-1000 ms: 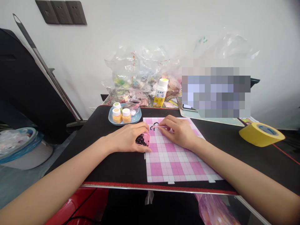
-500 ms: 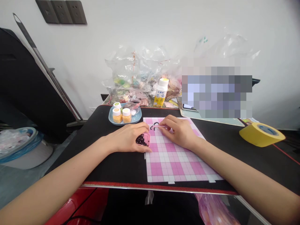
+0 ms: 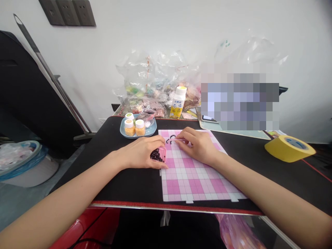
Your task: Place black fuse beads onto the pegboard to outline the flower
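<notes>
My left hand (image 3: pixel 146 152) is closed around a small pink ridged tray (image 3: pixel 162 152) of black beads (image 3: pixel 156 155), at the left edge of a pink and white checked pegboard (image 3: pixel 181 188). Pinched in my right hand (image 3: pixel 195 143) is a pair of pink tweezers (image 3: pixel 178 139), whose tips point left over the board's upper left part. There, a short curved line of black beads (image 3: pixel 173 136) lies on the pegs. Whether the tips hold a bead is too small to tell.
A blue plate (image 3: pixel 124 133) with small jars (image 3: pixel 140 128) stands behind my left hand. At the back are a white and yellow bottle (image 3: pixel 178 103) and clear plastic bags (image 3: pixel 140 72). A roll of yellow tape (image 3: pixel 281 149) lies at the right. A bin (image 3: pixel 33 171) stands at the left.
</notes>
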`<action>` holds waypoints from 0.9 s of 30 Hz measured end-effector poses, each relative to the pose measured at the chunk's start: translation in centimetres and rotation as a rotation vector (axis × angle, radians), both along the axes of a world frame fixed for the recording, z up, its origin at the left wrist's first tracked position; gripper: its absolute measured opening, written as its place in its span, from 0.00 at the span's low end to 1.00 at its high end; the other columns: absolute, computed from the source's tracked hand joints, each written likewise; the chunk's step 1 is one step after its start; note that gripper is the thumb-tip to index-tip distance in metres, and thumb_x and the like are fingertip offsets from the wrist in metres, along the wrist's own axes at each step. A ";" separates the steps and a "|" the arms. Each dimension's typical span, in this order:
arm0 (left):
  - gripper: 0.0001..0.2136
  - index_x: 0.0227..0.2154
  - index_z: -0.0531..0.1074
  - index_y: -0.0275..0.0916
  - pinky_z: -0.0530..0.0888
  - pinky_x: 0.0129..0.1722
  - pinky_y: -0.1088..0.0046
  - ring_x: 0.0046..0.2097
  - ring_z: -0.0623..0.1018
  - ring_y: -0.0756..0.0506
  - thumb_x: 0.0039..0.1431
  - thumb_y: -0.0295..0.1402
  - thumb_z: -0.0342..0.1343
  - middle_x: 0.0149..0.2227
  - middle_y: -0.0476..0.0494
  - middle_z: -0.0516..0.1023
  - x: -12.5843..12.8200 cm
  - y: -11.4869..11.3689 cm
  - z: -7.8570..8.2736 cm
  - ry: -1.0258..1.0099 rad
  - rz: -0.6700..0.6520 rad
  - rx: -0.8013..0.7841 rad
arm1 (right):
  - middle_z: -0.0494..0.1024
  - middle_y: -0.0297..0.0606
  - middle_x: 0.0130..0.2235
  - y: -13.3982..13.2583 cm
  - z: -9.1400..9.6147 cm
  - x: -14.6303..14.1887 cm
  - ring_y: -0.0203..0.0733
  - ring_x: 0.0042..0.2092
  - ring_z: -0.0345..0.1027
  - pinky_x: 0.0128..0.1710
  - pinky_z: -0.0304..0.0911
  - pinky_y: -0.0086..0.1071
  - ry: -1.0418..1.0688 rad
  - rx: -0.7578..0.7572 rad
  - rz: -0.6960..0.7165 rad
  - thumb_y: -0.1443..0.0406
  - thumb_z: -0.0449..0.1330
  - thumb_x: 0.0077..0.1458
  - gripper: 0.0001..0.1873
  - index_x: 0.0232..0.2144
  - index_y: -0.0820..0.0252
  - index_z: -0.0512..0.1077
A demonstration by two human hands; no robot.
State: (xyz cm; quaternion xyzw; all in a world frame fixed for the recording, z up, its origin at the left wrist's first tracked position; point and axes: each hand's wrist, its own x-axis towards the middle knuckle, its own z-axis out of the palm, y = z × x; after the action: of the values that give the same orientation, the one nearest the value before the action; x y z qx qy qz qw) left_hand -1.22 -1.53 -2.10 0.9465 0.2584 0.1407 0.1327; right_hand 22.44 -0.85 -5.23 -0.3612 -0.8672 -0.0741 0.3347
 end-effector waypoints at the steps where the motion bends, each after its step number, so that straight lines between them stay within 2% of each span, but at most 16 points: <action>1: 0.18 0.38 0.70 0.37 0.71 0.46 0.64 0.46 0.74 0.41 0.52 0.46 0.60 0.48 0.38 0.70 0.0 0.0 0.0 0.000 -0.003 0.000 | 0.75 0.38 0.33 0.0 0.0 0.0 0.32 0.27 0.66 0.26 0.58 0.27 0.001 0.003 -0.003 0.62 0.53 0.60 0.11 0.33 0.62 0.73; 27: 0.19 0.39 0.71 0.35 0.71 0.47 0.64 0.47 0.75 0.41 0.52 0.45 0.60 0.49 0.37 0.71 -0.1 0.0 -0.1 -0.031 -0.029 0.009 | 0.74 0.38 0.33 0.2 -0.2 -0.1 0.32 0.27 0.66 0.26 0.57 0.27 -0.017 0.013 -0.012 0.61 0.53 0.60 0.11 0.34 0.61 0.73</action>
State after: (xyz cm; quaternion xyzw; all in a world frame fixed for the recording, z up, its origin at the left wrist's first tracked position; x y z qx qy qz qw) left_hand -1.34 -1.49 -2.25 0.9484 0.2419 0.1546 0.1343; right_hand 22.32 -0.69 -5.39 -0.3635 -0.8673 -0.0846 0.3293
